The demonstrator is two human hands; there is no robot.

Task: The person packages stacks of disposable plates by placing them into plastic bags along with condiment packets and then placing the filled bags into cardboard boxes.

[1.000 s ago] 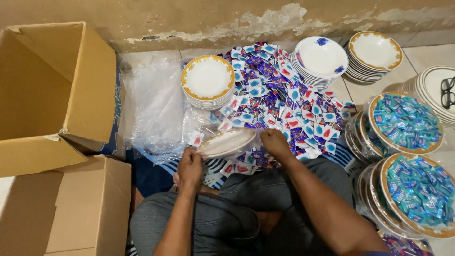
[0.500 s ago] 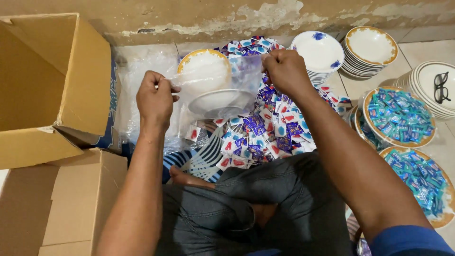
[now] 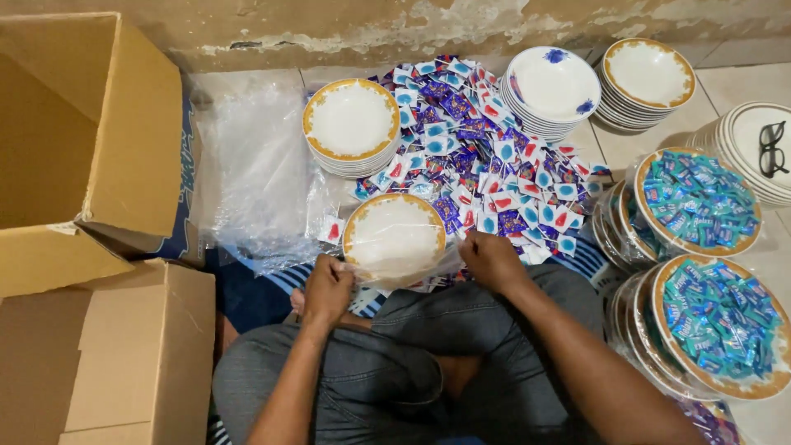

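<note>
A white plate with a gold rim (image 3: 394,235) lies flat inside a clear plastic bag (image 3: 428,268) just in front of my knees. My left hand (image 3: 327,288) pinches the bag's open edge at the plate's near left. At the near right, my right hand (image 3: 492,260) grips the same edge. Beyond the plate spreads a heap of small blue, red and purple sachets (image 3: 486,156) on the floor.
A stack of gold-rimmed plates (image 3: 351,122) stands behind; a pile of clear bags (image 3: 255,181) lies to the left. Open cardboard boxes (image 3: 78,156) stand at the far left. On the right are more plate stacks (image 3: 554,86) and bagged plates filled with teal sachets (image 3: 699,202).
Both hands lifted the bagged plate up by the bag's edge, then brought it back down; it now lies flat near my knees.
</note>
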